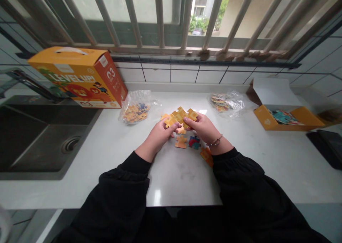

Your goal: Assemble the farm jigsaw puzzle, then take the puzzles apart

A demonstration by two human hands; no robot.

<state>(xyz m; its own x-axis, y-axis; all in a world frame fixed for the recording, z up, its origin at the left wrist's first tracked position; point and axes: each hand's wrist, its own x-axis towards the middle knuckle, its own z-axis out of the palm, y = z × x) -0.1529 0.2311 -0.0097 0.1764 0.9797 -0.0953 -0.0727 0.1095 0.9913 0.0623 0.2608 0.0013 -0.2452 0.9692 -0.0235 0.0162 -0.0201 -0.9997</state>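
Observation:
Several yellow puzzle pieces (pixel 179 115) are held in a row above the counter, between my two hands. My left hand (pixel 159 134) is closed on the left end of the row, thumb on top. On the right end, my right hand (pixel 205 128) pinches the pieces. Below them on the counter lie an orange piece (pixel 181 142) and a red and blue piece (pixel 194 142). An orange piece (pixel 206 156) sits by my right wrist, partly hidden by it. Whether the held pieces are all joined is too small to tell.
A white counter (pixel 184 179) carries a bag of puzzle pieces (pixel 136 111) at left, another bag (pixel 224 102) at right, a large orange box (pixel 80 79), an open box (pixel 288 118) and a black object (pixel 327 147). The sink (pixel 40 136) is far left.

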